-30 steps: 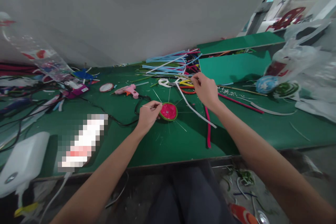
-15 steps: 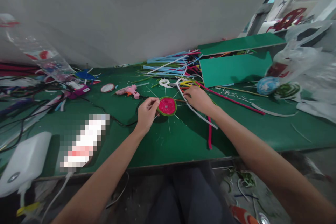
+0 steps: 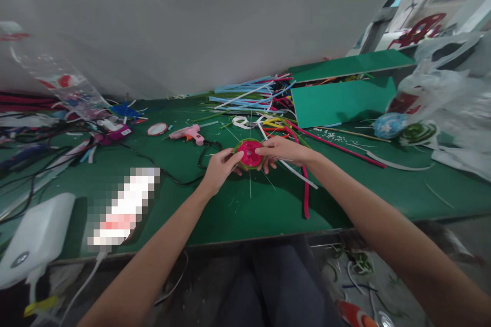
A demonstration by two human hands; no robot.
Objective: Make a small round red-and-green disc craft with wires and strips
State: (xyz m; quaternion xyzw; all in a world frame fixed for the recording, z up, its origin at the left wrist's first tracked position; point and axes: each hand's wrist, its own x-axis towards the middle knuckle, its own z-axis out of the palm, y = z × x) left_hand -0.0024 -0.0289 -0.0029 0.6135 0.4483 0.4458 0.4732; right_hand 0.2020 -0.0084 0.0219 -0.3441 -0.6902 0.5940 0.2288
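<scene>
A round red disc with a green rim is held just above the green table, thin pale spokes sticking out all around it. On its left edge, my left hand pinches it, thumb on top and fingers beneath. My right hand grips the right edge the same way, its thumb lying on the red face and some fingertips showing below. White-handled scissors lie just beyond the disc. A white strip and a red strip run under or beside my right wrist.
A pink glue gun with a black cord lies left of my hands. Blue, green and white strips are piled behind. Green box, plastic bag, bottle and white power bank stand around. The table edge is near me.
My right hand has come left and down from beside the strips onto the disc's right edge. The disc has shifted slightly right, and my left thumb now lies over its face.
</scene>
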